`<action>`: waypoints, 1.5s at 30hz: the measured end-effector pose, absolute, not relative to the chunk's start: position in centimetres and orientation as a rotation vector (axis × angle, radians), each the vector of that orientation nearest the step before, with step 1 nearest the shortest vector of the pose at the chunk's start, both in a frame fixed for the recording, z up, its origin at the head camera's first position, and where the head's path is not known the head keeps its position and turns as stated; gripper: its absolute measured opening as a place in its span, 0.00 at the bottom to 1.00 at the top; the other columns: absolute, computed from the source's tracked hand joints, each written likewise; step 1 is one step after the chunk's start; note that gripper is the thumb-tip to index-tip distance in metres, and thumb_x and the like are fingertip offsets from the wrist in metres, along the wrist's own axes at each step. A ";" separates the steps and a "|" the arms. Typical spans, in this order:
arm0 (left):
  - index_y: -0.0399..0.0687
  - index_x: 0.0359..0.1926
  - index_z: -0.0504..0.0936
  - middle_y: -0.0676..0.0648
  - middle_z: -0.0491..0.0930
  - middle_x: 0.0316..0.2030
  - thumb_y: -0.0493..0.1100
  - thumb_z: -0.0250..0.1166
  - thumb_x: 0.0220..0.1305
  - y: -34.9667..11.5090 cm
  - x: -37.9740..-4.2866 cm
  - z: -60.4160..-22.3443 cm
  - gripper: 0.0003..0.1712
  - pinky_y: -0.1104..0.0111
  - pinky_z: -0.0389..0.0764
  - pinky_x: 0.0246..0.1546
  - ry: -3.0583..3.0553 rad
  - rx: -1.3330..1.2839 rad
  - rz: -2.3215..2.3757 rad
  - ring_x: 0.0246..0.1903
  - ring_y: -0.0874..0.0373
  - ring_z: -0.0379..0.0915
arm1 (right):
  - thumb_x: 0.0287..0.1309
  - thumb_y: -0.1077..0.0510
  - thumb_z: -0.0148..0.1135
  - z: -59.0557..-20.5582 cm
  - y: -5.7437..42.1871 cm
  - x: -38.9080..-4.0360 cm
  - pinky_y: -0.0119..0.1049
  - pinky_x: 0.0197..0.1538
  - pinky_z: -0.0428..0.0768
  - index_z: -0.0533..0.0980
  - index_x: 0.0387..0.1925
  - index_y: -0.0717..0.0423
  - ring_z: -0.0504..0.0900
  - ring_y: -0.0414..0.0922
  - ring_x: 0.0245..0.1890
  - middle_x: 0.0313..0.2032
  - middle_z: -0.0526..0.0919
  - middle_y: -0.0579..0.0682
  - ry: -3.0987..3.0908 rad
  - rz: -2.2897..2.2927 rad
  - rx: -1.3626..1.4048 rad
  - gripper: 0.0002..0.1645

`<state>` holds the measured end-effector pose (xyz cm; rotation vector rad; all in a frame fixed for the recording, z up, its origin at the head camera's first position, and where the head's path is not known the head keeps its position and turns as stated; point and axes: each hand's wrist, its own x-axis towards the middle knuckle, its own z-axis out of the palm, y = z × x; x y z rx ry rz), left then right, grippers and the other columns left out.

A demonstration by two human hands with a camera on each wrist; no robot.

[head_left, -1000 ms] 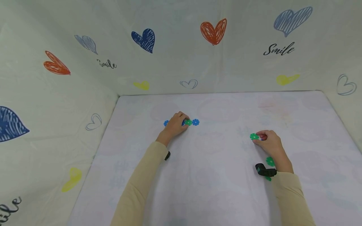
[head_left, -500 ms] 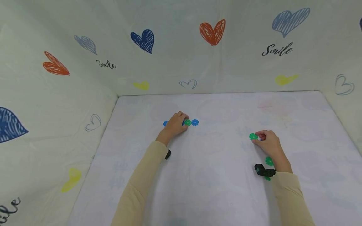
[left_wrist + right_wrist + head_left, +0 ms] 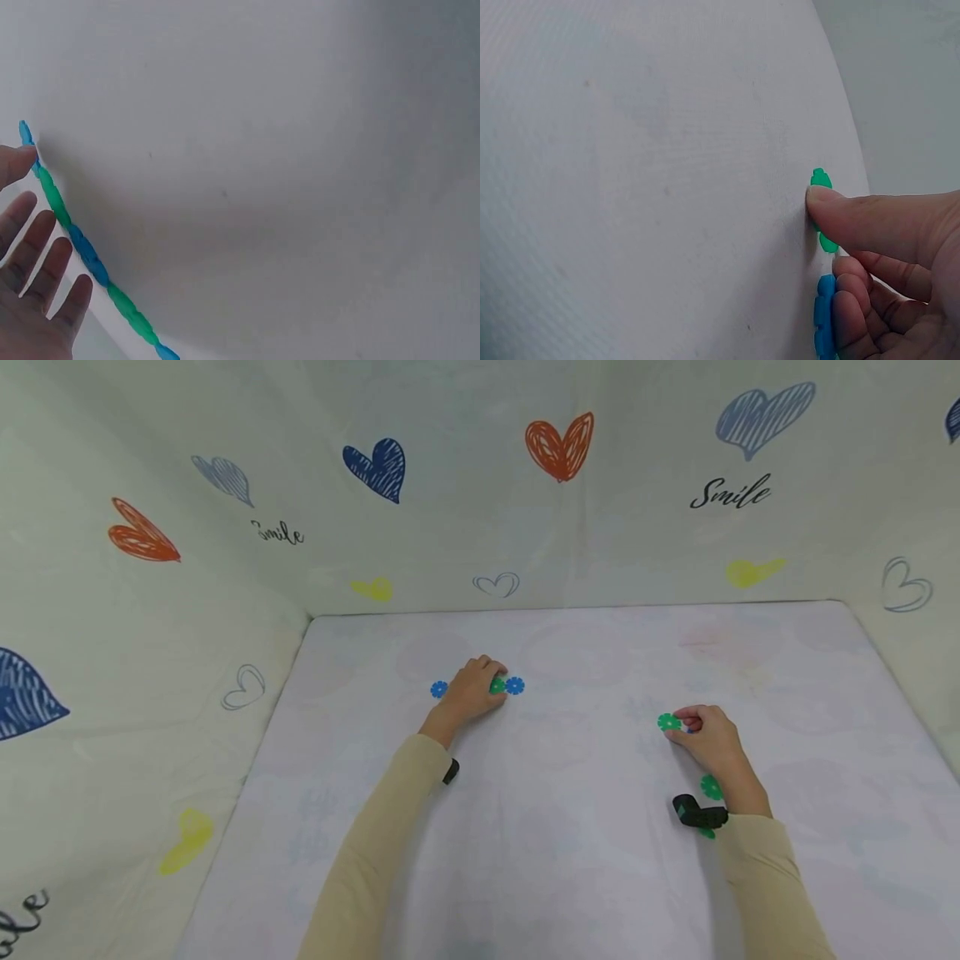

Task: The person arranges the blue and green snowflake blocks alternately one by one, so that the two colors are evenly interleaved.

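In the head view, my left hand [image 3: 472, 689] lies over a row of joined flower-shaped plastic discs. A blue disc [image 3: 438, 689] shows left of it; a green disc [image 3: 497, 685] between thumb and finger adjoins another blue disc [image 3: 515, 685]. The left wrist view shows alternating green [image 3: 126, 307] and blue [image 3: 88, 255] discs, with the thumb at the far end and the other fingers spread straight alongside. My right hand [image 3: 708, 739] pinches a green disc [image 3: 669, 722] between thumb and forefinger. A blue disc [image 3: 824, 319] lies against its curled fingers.
Further green discs [image 3: 711, 787] lie beside and beneath the right wrist, partly covered by the black wrist camera [image 3: 699, 812]. The white table [image 3: 570, 827] meets a heart-printed cloth wall [image 3: 645, 527] at the back and sides.
My left hand has shifted slightly right along the row, uncovering more of the blue disc at its left end. My right hand keeps its pinch. The head view has turned slightly.
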<state>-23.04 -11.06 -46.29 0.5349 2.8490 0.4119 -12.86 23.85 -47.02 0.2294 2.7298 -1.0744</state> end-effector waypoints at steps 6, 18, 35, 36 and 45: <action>0.47 0.57 0.72 0.47 0.71 0.53 0.48 0.62 0.60 -10.3 -23.2 -46.7 0.24 0.60 0.67 0.60 2.863 0.565 0.402 0.56 0.51 0.65 | 0.57 0.60 0.60 -47.1 24.0 -12.8 0.48 0.45 0.70 0.69 0.51 0.73 0.68 0.57 0.43 0.43 0.69 0.66 2.735 -1.082 0.217 0.24; 0.47 0.57 0.73 0.46 0.71 0.52 0.50 0.60 0.63 -9.4 -23.0 -46.9 0.23 0.61 0.70 0.57 2.877 0.589 0.365 0.52 0.52 0.66 | 0.57 0.60 0.60 -47.1 24.0 -12.9 0.46 0.44 0.70 0.69 0.51 0.73 0.68 0.57 0.42 0.43 0.69 0.65 2.728 -1.088 0.224 0.24; 0.48 0.55 0.75 0.47 0.72 0.50 0.50 0.61 0.62 -9.3 -22.7 -47.0 0.21 0.62 0.71 0.55 2.899 0.574 0.395 0.51 0.53 0.66 | 0.57 0.59 0.60 -47.0 24.1 -13.0 0.46 0.44 0.69 0.69 0.51 0.73 0.68 0.56 0.42 0.42 0.69 0.65 2.731 -1.078 0.212 0.24; 0.48 0.54 0.75 0.46 0.72 0.50 0.50 0.61 0.62 -9.3 -22.7 -47.0 0.21 0.62 0.71 0.55 2.898 0.572 0.399 0.51 0.53 0.66 | 0.57 0.59 0.60 -47.0 24.1 -13.0 0.46 0.44 0.69 0.69 0.51 0.73 0.68 0.56 0.42 0.42 0.69 0.65 2.731 -1.077 0.213 0.24; 0.48 0.54 0.75 0.47 0.71 0.50 0.50 0.61 0.63 -9.4 -22.5 -46.9 0.20 0.62 0.70 0.56 2.888 0.568 0.430 0.51 0.53 0.67 | 0.57 0.60 0.60 -46.9 24.0 -13.0 0.46 0.44 0.69 0.69 0.51 0.73 0.68 0.56 0.42 0.42 0.69 0.65 2.726 -1.079 0.223 0.24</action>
